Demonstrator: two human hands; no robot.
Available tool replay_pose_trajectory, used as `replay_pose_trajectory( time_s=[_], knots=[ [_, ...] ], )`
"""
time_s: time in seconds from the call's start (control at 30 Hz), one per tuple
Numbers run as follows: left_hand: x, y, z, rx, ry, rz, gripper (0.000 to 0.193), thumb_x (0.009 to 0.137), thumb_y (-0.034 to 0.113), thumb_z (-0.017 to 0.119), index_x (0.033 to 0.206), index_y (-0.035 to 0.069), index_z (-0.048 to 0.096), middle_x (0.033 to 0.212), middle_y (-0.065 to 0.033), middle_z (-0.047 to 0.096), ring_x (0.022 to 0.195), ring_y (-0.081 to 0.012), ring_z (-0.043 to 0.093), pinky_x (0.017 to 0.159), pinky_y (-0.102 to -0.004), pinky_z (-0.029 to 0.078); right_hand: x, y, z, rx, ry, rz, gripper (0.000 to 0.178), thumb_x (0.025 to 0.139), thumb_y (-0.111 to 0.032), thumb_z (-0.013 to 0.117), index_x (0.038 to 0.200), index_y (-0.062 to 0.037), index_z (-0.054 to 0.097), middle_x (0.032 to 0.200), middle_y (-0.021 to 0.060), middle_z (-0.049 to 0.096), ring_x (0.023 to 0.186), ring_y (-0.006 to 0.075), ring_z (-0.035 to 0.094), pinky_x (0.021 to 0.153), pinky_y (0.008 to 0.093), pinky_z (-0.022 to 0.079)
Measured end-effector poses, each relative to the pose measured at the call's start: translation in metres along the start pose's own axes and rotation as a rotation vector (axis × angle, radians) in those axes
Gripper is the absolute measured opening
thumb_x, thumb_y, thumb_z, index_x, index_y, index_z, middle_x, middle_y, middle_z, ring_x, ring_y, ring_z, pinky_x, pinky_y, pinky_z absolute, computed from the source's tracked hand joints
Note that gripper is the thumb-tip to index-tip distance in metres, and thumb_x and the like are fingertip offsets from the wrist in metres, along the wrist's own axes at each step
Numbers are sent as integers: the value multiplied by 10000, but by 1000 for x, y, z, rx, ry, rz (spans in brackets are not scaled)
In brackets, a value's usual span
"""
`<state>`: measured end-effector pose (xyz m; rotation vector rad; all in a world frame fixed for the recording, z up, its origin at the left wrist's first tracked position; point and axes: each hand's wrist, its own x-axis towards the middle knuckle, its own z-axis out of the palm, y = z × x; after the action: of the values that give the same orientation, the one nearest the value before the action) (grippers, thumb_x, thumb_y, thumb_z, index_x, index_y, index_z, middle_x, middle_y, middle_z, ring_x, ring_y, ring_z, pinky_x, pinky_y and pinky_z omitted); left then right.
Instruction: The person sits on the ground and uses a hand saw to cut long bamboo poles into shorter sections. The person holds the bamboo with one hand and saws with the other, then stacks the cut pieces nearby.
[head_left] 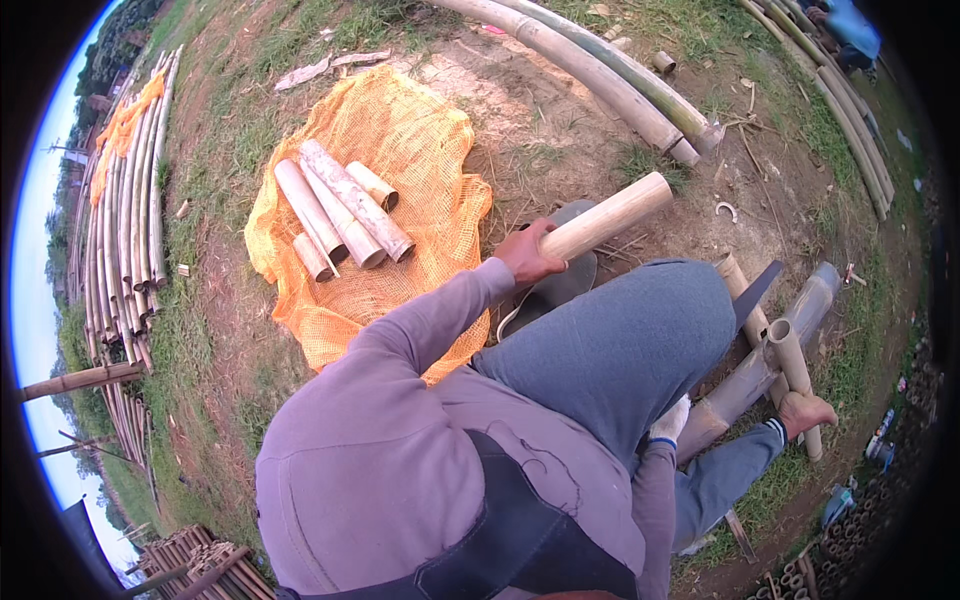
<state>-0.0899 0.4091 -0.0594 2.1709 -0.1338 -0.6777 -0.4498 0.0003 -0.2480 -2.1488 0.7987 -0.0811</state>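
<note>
A pale, smooth bamboo tube (pixel 612 215) points up to the right in my left hand (pixel 528 250), whose bare fingers wrap round its lower end. In a white glove, my right hand (pixel 669 420) shows only partly beside my bent knee, which hides its fingers. A dark saw blade (pixel 757 295) sticks out past the knee, in line with that glove. Under the blade, a thick grey bamboo pole (pixel 745 395) lies on the ground. Against it rest a thin bamboo tube (pixel 791 360), with my bare foot (pixel 806 413) on it, and another bamboo piece (pixel 740 280).
Left of me, an orange mesh sack (pixel 430 150) is spread out with several cut bamboo tubes (pixel 355 200) on it. Long bamboo poles (pixel 590 70) lie ahead, others (pixel 125 230) at far left. A sandal (pixel 572 275) is beside my knee. Cut bamboo (pixel 860 540) is heaped at lower right.
</note>
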Motion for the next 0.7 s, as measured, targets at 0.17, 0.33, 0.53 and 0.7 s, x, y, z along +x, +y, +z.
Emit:
replay_pose_trajectory(
  time_s=[0.17, 0.33, 0.53, 0.7],
  knots=[
    [-58, -47, -43, -164, 102, 8, 786, 832, 319, 882, 1492, 43, 555, 1295, -220, 723, 1193, -319, 719, 1062, -410, 550, 8, 17, -3, 451, -33, 26, 275, 1050, -176, 624, 1193, 17, 759, 1104, 176, 808, 974, 358, 768, 892, 433, 573],
    [-90, -107, -72, -498, 702, -171, 748, 902, 307, 858, 1496, -2, 524, 1284, -207, 710, 1126, -289, 716, 974, -400, 580, 16, 4, -15, 678, -149, 170, 212, 1001, -151, 649, 1113, -16, 769, 1065, 165, 803, 989, 356, 766, 875, 451, 569],
    [-57, -195, -181, -381, 1176, -452, 902, 871, 440, 868, 1554, -12, 487, 1410, -285, 680, 1283, -402, 679, 1142, -418, 506, 1, 22, -23, 166, 46, 8, 157, 983, -141, 676, 1055, -25, 754, 989, 174, 784, 952, 353, 762, 848, 466, 568],
    [-53, -234, -251, 110, 986, -868, 1055, 831, 520, 843, 1695, 166, 353, 1632, -286, 459, 1515, -447, 446, 1222, -577, 413, -20, -105, -12, -530, 147, 10, 166, 954, -139, 738, 1055, -7, 746, 964, 186, 776, 932, 339, 765, 828, 478, 574]
  ],
)
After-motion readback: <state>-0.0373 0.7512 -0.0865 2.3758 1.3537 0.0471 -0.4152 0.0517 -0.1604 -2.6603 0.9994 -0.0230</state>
